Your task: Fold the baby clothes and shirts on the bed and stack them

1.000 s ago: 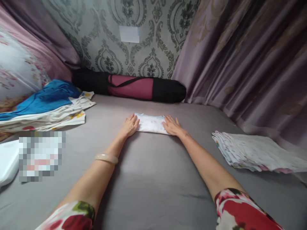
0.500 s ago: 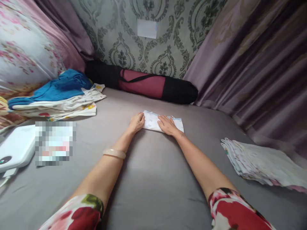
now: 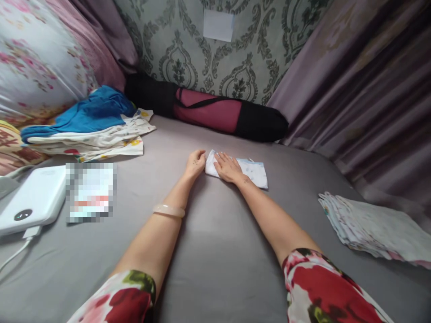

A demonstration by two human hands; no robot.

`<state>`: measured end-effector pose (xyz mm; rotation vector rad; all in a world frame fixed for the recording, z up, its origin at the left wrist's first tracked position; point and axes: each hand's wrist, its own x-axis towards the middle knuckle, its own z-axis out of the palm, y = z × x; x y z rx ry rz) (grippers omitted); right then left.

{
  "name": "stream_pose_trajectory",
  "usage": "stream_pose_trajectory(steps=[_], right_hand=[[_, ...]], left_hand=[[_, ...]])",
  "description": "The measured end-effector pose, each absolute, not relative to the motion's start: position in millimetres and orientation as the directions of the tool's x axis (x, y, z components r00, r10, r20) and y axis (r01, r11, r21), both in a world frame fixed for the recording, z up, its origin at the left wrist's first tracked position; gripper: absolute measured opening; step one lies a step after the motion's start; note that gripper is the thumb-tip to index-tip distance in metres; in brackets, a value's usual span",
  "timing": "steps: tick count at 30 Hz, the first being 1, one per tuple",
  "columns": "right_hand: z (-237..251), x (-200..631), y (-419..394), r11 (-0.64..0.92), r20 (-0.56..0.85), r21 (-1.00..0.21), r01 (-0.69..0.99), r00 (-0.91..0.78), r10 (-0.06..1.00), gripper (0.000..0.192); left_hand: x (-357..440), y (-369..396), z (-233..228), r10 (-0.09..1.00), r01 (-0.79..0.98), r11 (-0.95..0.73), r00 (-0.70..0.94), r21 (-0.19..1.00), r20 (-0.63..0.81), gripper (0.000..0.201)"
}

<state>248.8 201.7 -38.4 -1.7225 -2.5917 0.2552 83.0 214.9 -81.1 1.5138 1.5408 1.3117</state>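
Note:
A small folded white cloth (image 3: 255,170) with pale blue edging and faint prints lies flat on the grey bed sheet. My right hand (image 3: 229,167) rests palm down on its left half, fingers stretched out and a little apart. Just off the cloth's left edge is my left hand (image 3: 195,163), its fingers curled in, with no cloth visible in them. The undersides of those fingers are hidden. A pale bangle (image 3: 169,211) circles my left forearm.
On the right lies a stack of folded cloths (image 3: 377,224). Blue and white clothes (image 3: 90,121), a white power bank (image 3: 37,197) with a cable and a blurred packet (image 3: 92,193) are at left. A long black and maroon bag (image 3: 208,112) lies along the wall.
My right hand has slid left along the cloth, baring its right half. My left hand has come slightly off the left edge. The view has shifted a little.

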Motion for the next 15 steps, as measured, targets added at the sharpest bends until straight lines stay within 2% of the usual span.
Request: stream_pose_trajectory(steps=[3, 8, 15], right_hand=[[-39.4, 243.2, 215.9, 0.361, -0.085, -0.168, 0.917, -0.379, 0.922, 0.056], [-56.2, 204.6, 230.6, 0.317, 0.085, -0.181, 0.931, -0.306, 0.948, 0.062], [-65.2, 187.1, 224.2, 0.301, 0.015, -0.248, 0.921, -0.308, 0.951, 0.066]], left_hand=[[80.7, 216.0, -78.1, 0.954, 0.305, -0.145, -0.209, 0.941, 0.214, 0.036], [78.9, 218.0, -79.7, 0.948, 0.238, -0.147, -0.242, 0.96, 0.205, 0.036], [79.1, 226.3, -90.3, 0.948, 0.201, -0.144, -0.252, 0.969, 0.193, 0.036]])
